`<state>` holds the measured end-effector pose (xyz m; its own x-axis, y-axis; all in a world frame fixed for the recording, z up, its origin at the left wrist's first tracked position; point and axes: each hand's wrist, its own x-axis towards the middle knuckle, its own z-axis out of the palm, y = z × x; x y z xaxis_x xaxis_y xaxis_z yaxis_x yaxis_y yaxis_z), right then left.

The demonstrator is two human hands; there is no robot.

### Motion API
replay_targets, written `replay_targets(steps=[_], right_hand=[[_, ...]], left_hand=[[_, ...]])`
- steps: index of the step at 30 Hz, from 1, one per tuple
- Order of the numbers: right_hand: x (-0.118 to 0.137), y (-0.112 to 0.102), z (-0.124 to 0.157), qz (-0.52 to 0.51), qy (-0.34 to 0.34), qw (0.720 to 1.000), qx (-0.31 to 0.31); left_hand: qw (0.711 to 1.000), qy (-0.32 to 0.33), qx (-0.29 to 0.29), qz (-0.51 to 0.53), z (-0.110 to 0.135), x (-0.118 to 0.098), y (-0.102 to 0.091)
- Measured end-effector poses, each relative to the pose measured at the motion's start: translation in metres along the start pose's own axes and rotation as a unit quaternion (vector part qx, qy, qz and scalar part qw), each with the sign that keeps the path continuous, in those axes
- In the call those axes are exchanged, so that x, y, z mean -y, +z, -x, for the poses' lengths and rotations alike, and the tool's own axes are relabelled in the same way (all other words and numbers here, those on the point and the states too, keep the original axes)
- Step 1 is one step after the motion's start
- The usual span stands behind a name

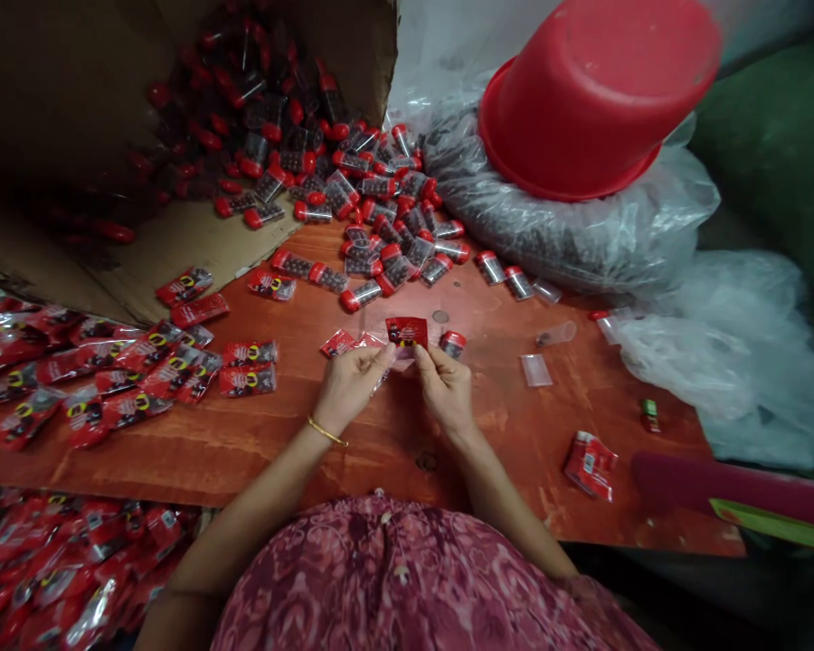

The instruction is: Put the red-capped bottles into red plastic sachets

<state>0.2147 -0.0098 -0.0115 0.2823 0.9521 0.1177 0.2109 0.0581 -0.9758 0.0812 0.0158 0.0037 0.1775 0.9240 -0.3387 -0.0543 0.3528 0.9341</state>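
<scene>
Both of my hands pinch a small red printed packet (407, 332) over the middle of the red-brown wooden board (380, 425). My left hand (349, 384), with a gold bangle at the wrist, grips the packet's left side. My right hand (444, 384) grips its right side. A small red-capped vial (453, 343) lies just beside my right fingers. Two more red packets (345, 343) lie on the board by my left fingers.
A heap of red-capped vials (373, 203) spills from a cardboard box (176, 244) at the back. Filled red packets (115, 371) cover the left side. A red bucket (583, 99) rests upside down on a plastic bag (583, 235). Empty clear sleeves (535, 369) and a packet stack (590, 465) lie right.
</scene>
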Motion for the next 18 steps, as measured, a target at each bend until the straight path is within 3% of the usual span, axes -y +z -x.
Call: replay_targets(steps=[4,8,11,14,16,18], right_hand=[[0.000,0.001,0.003,-0.007,0.010,0.999,0.029],[-0.003,0.003,0.006,0.000,0.005,0.999,0.038],[-0.007,0.005,0.008,0.029,-0.012,0.999,0.023],[-0.009,0.005,0.008,0.052,-0.028,0.998,0.007],[-0.009,0.004,0.008,0.056,-0.037,0.998,0.017],[-0.009,0.003,0.007,0.051,-0.037,0.997,0.038]], left_hand=[[0.997,0.063,-0.033,-0.004,-0.004,-0.001,0.008],[0.998,0.049,-0.030,0.021,-0.005,0.003,0.012],[0.994,-0.006,-0.017,0.109,-0.004,0.006,0.014],[0.974,-0.109,0.013,0.197,-0.003,0.006,0.015],[0.962,-0.162,0.017,0.219,-0.004,0.005,0.014],[0.960,-0.174,0.012,0.220,-0.004,0.005,0.014]])
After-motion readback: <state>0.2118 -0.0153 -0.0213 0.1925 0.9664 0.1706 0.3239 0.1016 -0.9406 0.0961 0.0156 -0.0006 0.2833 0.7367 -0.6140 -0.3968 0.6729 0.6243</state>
